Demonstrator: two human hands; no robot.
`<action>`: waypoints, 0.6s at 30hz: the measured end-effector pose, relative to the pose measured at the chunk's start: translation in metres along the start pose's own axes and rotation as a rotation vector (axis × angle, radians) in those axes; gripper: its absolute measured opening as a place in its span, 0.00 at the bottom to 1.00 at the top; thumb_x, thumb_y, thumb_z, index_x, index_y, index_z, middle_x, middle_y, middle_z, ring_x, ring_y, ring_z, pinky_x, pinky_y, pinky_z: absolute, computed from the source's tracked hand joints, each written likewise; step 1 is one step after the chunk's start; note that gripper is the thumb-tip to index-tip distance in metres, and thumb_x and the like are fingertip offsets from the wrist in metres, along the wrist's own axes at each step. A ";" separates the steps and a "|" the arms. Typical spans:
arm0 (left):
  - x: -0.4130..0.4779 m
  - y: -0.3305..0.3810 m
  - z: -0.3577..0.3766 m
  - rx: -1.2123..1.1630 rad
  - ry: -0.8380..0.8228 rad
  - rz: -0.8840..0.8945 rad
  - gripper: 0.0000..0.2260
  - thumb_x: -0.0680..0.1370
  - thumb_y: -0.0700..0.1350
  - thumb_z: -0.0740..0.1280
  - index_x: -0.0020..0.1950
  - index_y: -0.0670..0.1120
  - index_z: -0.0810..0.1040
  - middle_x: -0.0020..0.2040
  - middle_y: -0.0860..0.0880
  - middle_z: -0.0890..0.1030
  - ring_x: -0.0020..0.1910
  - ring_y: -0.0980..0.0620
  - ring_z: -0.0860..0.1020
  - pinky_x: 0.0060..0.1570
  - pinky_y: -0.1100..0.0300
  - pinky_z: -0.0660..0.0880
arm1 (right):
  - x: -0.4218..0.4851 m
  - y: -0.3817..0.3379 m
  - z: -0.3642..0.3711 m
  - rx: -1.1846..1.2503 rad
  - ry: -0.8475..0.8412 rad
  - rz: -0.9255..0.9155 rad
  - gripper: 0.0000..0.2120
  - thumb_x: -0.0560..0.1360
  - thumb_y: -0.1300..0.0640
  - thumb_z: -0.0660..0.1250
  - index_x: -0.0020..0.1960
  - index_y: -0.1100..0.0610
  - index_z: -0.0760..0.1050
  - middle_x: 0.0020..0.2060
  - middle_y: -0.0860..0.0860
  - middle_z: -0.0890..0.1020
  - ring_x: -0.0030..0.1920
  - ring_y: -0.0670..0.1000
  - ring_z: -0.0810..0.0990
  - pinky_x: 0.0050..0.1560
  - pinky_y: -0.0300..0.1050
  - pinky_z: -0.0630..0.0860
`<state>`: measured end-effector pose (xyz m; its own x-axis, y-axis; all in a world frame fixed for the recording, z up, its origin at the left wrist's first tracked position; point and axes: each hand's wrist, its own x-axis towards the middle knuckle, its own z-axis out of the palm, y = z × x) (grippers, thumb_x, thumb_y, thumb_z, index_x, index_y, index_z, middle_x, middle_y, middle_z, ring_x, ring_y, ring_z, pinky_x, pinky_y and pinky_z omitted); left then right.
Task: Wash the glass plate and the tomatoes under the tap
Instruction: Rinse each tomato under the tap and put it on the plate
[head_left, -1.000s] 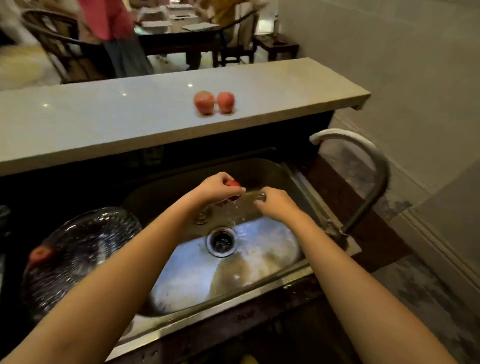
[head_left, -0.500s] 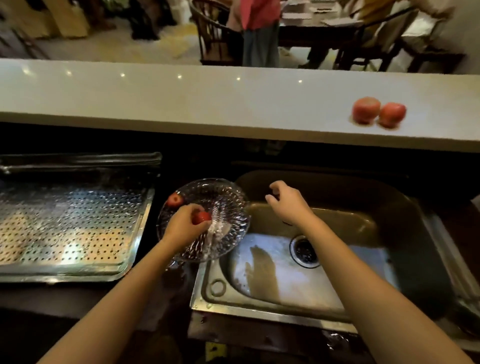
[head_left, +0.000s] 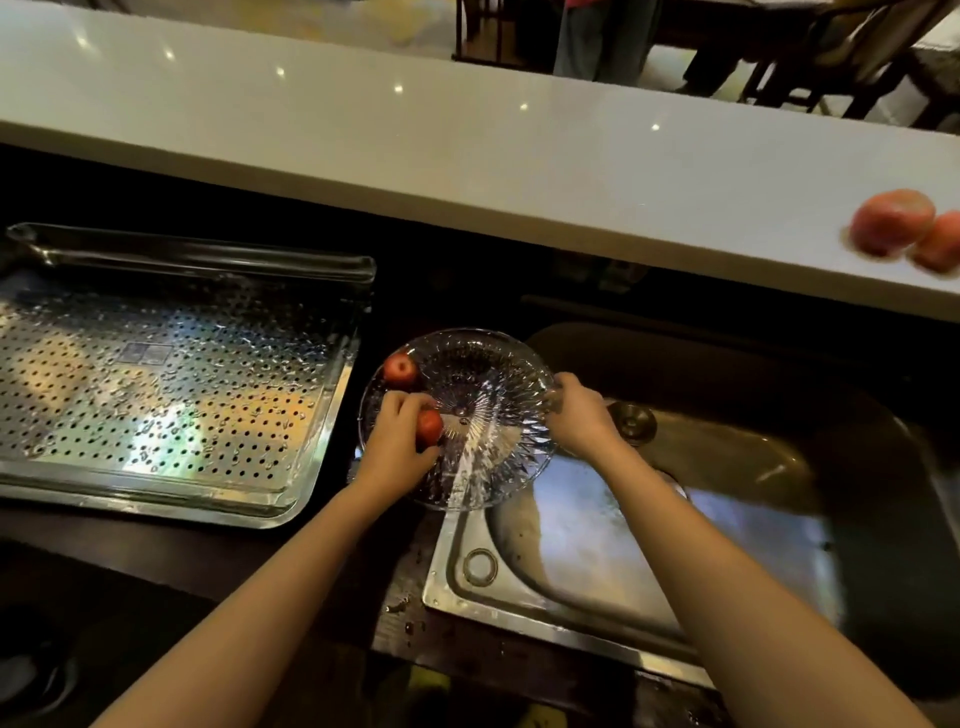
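Beside sink (head_left: 519, 618), glass plate (head_left: 483, 384) w/ one tomato (head_left: 399, 368) on it; left hand (head_left: 397, 441) closed round 2nd tomato (head_left: 429, 426) over plate, right hand (head_left: 582, 415) pinching plate's rim.

A long pale counter (head_left: 467, 150) runs across the far side of the scene from left to right, its glossy top catching small bright spots of overhead light. Beyond it, at the far edge, lies a light floor (head_left: 374, 26) with dark wooden chairs (head_left: 852, 78) and a dark table, partly cut off by the frame, and the legs of a person (head_left: 597, 41) standing there. Nearer, below the counter, the surroundings are dark, with a perforated metal draining tray (head_left: 156, 384) on the left resting on a dark worktop (head_left: 156, 566) that reaches the near edge.
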<state>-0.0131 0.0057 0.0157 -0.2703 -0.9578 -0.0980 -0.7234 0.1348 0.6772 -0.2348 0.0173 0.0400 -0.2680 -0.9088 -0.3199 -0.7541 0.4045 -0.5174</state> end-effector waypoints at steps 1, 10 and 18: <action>0.000 -0.001 0.000 0.015 0.003 0.003 0.24 0.69 0.37 0.72 0.63 0.45 0.70 0.63 0.45 0.67 0.60 0.46 0.71 0.64 0.55 0.69 | 0.000 0.001 0.003 0.018 0.024 0.000 0.23 0.76 0.68 0.59 0.70 0.60 0.61 0.57 0.62 0.76 0.52 0.61 0.77 0.49 0.55 0.77; 0.002 0.010 -0.010 0.229 -0.137 0.078 0.28 0.72 0.45 0.71 0.69 0.46 0.65 0.66 0.46 0.67 0.67 0.46 0.65 0.68 0.50 0.65 | 0.004 0.005 0.004 0.145 -0.006 0.050 0.26 0.75 0.68 0.61 0.71 0.58 0.61 0.57 0.60 0.76 0.52 0.57 0.78 0.42 0.45 0.76; 0.031 0.137 -0.041 0.197 -0.151 0.389 0.19 0.74 0.49 0.68 0.63 0.48 0.72 0.58 0.49 0.76 0.57 0.51 0.75 0.58 0.57 0.72 | -0.018 0.015 -0.073 0.111 0.012 0.060 0.25 0.76 0.54 0.64 0.71 0.58 0.63 0.60 0.57 0.77 0.56 0.55 0.78 0.53 0.44 0.73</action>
<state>-0.0944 -0.0162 0.1356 -0.6249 -0.7804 0.0211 -0.6527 0.5371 0.5343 -0.2854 0.0321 0.0958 -0.3182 -0.8833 -0.3442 -0.6654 0.4667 -0.5827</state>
